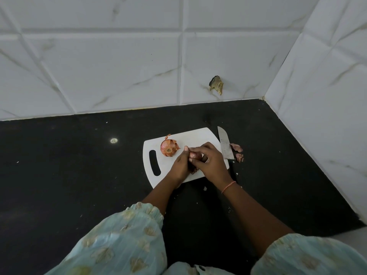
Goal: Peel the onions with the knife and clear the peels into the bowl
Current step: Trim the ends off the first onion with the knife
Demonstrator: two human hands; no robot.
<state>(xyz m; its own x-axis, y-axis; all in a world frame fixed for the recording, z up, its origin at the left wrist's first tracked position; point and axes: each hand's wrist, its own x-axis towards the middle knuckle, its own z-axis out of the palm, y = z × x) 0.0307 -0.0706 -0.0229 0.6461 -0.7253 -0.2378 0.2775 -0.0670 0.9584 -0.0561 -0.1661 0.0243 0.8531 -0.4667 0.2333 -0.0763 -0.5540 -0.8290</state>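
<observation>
hands meet over the white cutting board (190, 138), which lies on a black countertop (79, 165) in a corner of white marbled wall tiles (119, 66). left hand (181, 165) and right hand (210, 161) both curl around one small onion (195, 155), of which only a pinkish patch shows between the fingers; the left thumb points up along its near side, and the right fingers fold over its top. a dark scrap of peel (193, 170) hangs or lies just below the held onion, between the two hands; whether it is attached cannot be told.

second onion (169, 148), orange-brown and with loose skin curling off its top, sits on the board to the left of the hands, near the slot handle (154, 163). it is apart from both hands.

knife (225, 143) lies along the board's right edge, blade pointing away from the person, its handle end hidden behind the right hand. no hand touches it. just right of the blade, on the countertop, lie a few pinkish peels (237, 151). small pale flecks dot the counter near the board.

a thin orange band (228, 187) circles the right wrist. pale blue patterned sleeves (123, 239) cover both upper arms. on the wall tile behind the board is a chipped, brownish hole (216, 84).
</observation>
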